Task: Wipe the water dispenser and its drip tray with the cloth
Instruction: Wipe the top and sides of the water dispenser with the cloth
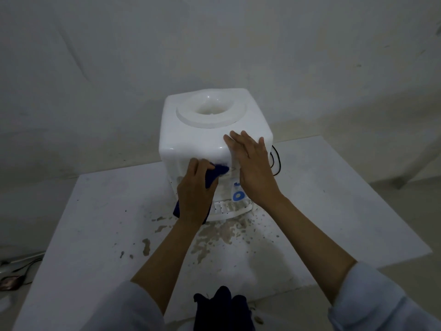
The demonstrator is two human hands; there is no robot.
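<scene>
White table — scuffed, blotched with brownish stains and dark specks toward the middle. On it, a white water dispenser at the far side, drip tray at its foot — black cord trailing just beside.

Pale blue-grey sleeves pushed up past elbows (both arms), forearms bare

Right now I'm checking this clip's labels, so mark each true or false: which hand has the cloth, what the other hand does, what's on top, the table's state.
1. The left hand holds the blue cloth. True.
2. The right hand grips a bottle. False: it lies flat on the water dispenser.
3. A bottle sits on top. False: the socket is empty.
4. The table is stained. True.
</scene>
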